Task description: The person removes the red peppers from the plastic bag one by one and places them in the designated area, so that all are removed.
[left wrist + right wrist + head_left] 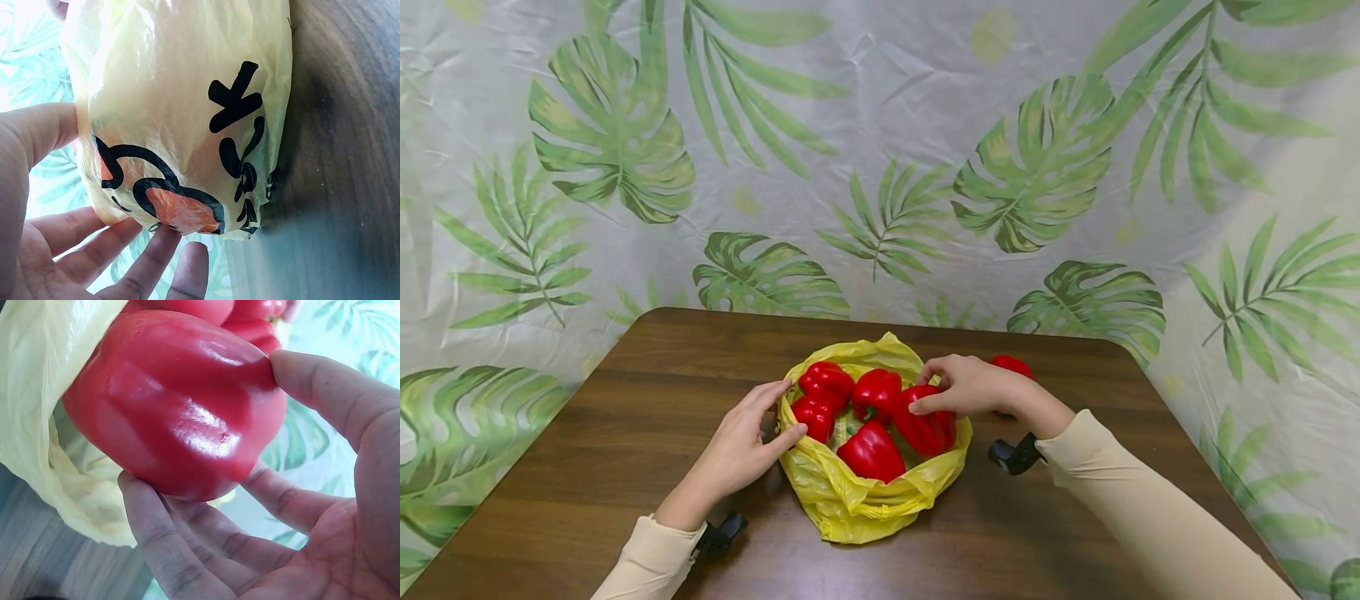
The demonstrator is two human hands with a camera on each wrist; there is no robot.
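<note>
A yellow plastic bag (887, 504) stands on the table with its mouth spread wide and several red bell peppers (871, 454) inside. My right hand (973, 385) holds one bell pepper (181, 412) between thumb and fingers at the bag's right side. In the right wrist view this pepper is at the mouth, partly behind the bag's edge. My left hand (741, 442) touches the bag's left rim, its thumb and fingers spread apart. The left wrist view shows the bag's side (150, 87) with black and orange print and the fingertips against it.
Another red bell pepper (1012, 365) lies on the brown wooden table (647, 400), partly hidden behind my right hand. A leaf-patterned curtain (880, 167) hangs behind the table. Black wrist straps (1017, 455) sit at both cuffs.
</note>
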